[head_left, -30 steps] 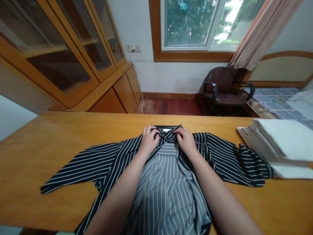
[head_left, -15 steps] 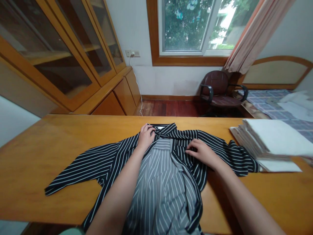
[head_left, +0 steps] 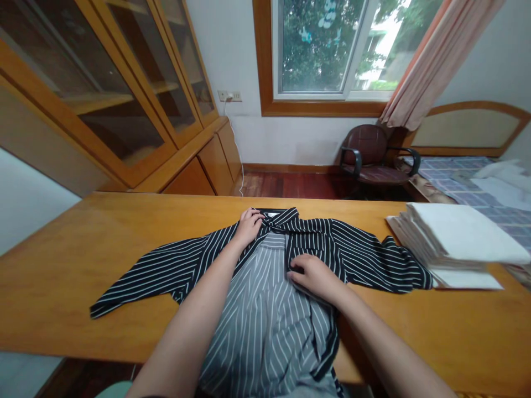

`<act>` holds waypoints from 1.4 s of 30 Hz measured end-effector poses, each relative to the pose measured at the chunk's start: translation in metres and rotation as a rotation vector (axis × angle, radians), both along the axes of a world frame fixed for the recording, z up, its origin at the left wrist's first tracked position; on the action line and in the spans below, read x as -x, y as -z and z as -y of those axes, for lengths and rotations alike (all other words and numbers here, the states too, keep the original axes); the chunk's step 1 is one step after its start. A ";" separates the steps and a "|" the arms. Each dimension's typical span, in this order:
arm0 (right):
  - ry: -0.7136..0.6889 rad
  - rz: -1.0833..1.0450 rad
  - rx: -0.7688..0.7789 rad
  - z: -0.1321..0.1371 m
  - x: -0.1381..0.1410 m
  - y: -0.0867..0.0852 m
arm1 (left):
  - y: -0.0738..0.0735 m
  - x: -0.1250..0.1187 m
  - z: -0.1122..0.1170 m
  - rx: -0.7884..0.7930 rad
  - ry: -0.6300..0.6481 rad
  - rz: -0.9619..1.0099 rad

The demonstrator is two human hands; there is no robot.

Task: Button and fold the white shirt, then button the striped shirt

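A black shirt with white stripes (head_left: 365, 257) lies spread open on the wooden table (head_left: 74, 260), its grey striped inside facing up and both sleeves out to the sides. My left hand (head_left: 248, 225) rests at the collar (head_left: 279, 216), fingers curled onto the left collar edge. My right hand (head_left: 312, 275) sits lower, on the right front edge of the shirt, with fingers closed on the fabric fold.
A stack of white folded cloths (head_left: 454, 237) lies at the table's right end. Beyond the table are a brown armchair (head_left: 371, 155), a bed (head_left: 477, 171), a glass-door wooden cabinet (head_left: 124, 94) and a window (head_left: 323, 47).
My right hand has left the collar and slid down and inward along the right front edge. The right front panel has shifted toward the middle. My left hand stays at the collar.
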State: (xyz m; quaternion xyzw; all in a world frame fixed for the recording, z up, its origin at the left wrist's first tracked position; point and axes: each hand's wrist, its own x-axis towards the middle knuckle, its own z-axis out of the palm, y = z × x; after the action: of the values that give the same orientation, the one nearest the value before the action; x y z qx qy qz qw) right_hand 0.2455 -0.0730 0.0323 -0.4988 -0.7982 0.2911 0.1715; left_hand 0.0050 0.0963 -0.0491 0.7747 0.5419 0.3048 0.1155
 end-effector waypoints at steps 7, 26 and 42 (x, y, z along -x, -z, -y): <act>-0.418 -0.179 0.128 0.037 0.002 -0.036 | 0.002 0.015 -0.004 0.036 0.131 -0.028; -0.203 -0.190 0.287 0.002 0.010 -0.043 | 0.002 0.006 0.012 -0.095 0.100 -0.097; 0.149 -0.013 -0.325 -0.078 0.052 0.055 | -0.029 0.018 0.031 -0.117 -0.059 0.247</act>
State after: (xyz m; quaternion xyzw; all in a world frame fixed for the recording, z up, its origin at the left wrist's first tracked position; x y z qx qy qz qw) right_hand 0.1938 0.0046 -0.0227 -0.5205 -0.7944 0.1480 0.2759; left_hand -0.0130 0.0649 -0.0202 0.7202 0.5274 0.4324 0.1268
